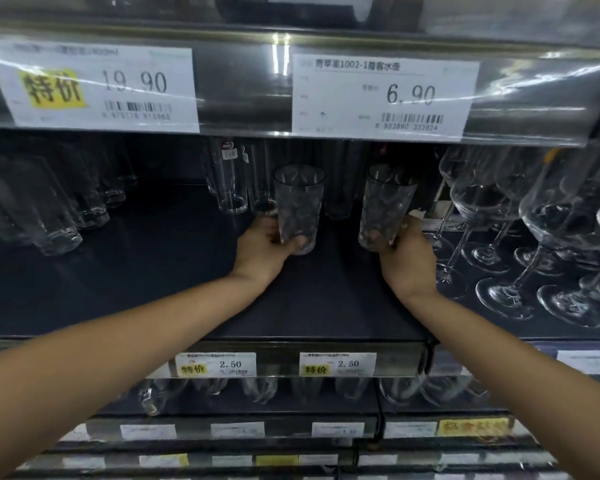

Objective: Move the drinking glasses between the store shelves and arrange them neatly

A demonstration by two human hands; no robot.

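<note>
Two clear faceted tumblers stand upright on the dark middle shelf (174,271). My left hand (262,251) grips the base of the left tumbler (298,199). My right hand (407,256) grips the base of the right tumbler (385,202). The two glasses are about a hand's width apart and do not touch. My fingers show through the glass at both bases.
Tall straight glasses (229,181) stand behind the left tumbler. More tumblers (49,209) fill the shelf's left. Several wine glasses (520,237) crowd the right, close to my right hand. A price-label rail (278,365) marks the front edge; glasses sit on the shelf below.
</note>
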